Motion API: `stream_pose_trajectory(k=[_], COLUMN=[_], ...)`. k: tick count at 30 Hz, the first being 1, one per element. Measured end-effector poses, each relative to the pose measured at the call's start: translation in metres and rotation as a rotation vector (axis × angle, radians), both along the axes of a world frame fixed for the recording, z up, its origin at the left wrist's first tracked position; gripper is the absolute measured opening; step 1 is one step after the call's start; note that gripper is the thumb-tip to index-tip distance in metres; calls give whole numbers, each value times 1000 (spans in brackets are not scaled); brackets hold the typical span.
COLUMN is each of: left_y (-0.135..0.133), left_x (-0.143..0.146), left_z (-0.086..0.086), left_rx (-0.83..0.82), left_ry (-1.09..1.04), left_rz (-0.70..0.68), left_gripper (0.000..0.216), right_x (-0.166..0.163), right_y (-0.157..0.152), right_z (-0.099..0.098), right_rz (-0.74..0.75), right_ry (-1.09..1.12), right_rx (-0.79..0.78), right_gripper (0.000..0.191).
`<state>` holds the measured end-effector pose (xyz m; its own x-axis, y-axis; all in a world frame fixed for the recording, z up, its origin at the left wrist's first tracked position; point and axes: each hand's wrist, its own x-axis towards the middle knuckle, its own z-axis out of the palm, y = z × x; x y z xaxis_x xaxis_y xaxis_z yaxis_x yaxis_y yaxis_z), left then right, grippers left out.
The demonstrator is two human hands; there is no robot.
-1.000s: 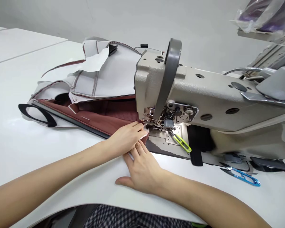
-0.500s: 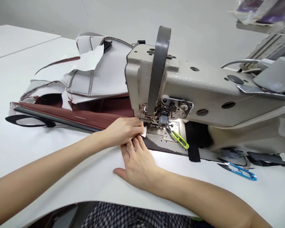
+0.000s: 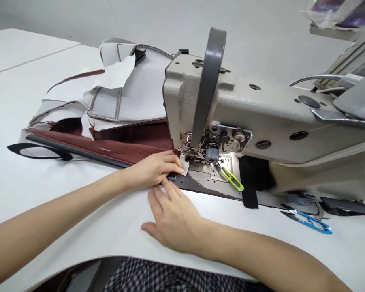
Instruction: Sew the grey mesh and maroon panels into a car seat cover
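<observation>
A maroon fabric cover [image 3: 121, 148] with white backing panels [image 3: 142, 97] lies left of the sewing machine [image 3: 197, 95], one end near the presser foot. My left hand [image 3: 154, 168] is closed on its near edge, just left of the needle area. Past those fingers a small white piece [image 3: 184, 165] shows, with a bit of dark edging below it. My right hand [image 3: 174, 219] is close under the left, palm down and thumb spread. Its fingers are bent toward the cover's edge and slightly blurred; their tips touch beside my left fingers.
Yellow-green thread snips [image 3: 232, 180] rest on the machine's metal plate. Blue thread snips [image 3: 311, 222] lie farther right on the white table [image 3: 88, 227]. A black strap [image 3: 249, 198] crosses the machine bed. A grey curved lever guard [image 3: 209, 81] stands before the machine head.
Both hands have shifted slightly left and down, away from the needle, exposing more of the white piece and the dark edging. My right fingers have bent more. The view has tilted a little.
</observation>
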<state>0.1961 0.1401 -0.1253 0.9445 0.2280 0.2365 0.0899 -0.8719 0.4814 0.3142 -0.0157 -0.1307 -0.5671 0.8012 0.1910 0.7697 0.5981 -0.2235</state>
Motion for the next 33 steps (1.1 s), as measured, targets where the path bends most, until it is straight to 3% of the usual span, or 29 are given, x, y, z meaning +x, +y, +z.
stream_pose_trajectory(k=[2,3,7,9,13,22,33], left_y=[-5,-7,-10,-8,-1,12,10], left_x=[-5,-7,-7,-5,0,12,12], left_z=[-4,-6,-11,-13,-15,-17,-21], left_rx=[38,69,196,212,220,402,293], left_ry=[-1,-8,-83,-116,-110,-87,-136], left_rz=[17,18,1,15,49,160,201], left_gripper=[50,54,49,45,41,32,34], right_x=[19,30,69,79,81,80,81], right_y=[-9,-11,4,18,33,33,32], right_z=[2,3,-1,-3,-7,-15,-19], right_rz=[111,87,-283,-324,-339,-330,-293], right_ry=[155,211,151,75,33,52,104], right_rx=[54,83,150,131,135,258,236], right_gripper=[41,35,31,35,37,36,36])
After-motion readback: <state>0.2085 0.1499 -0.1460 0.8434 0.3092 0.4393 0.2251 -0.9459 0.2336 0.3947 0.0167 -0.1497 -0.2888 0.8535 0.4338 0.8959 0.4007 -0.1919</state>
